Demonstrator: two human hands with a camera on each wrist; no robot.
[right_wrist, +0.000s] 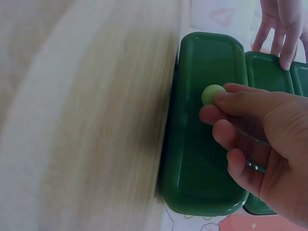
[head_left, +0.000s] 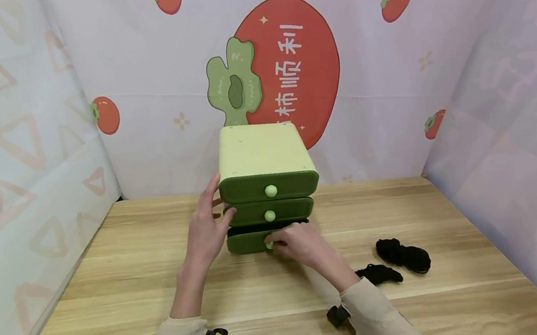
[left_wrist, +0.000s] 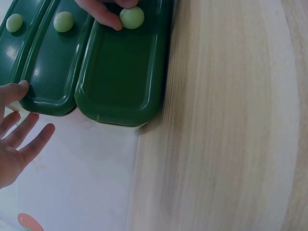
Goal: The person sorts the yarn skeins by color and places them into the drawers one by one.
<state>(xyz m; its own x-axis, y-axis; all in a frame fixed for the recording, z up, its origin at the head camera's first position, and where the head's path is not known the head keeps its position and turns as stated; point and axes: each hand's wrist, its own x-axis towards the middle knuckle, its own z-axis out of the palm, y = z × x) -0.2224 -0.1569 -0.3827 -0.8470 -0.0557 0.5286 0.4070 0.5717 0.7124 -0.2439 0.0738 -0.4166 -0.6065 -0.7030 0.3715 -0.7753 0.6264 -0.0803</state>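
A small cabinet (head_left: 263, 148) with a pale yellow-green top and three dark green drawers stands on the table. Its bottom drawer (head_left: 244, 243) is pulled out a little, leaving a dark gap above its front. My right hand (head_left: 302, 244) pinches the light green knob (right_wrist: 210, 94) of that drawer between thumb and index finger. At the cabinet's left side my left hand (head_left: 204, 227) steadies it, fingers spread. In the left wrist view, its thumb (left_wrist: 17, 91) touches the front of the middle drawer (left_wrist: 53, 72). The upper two drawers are closed.
Right of the cabinet lie two black bundles, one a twisted yarn-like bundle (head_left: 404, 255), the other a dark piece (head_left: 380, 273) partly hidden by my right arm. A printed cloth backdrop (head_left: 146, 54) encloses the wooden table (head_left: 129, 294) at the back and sides.
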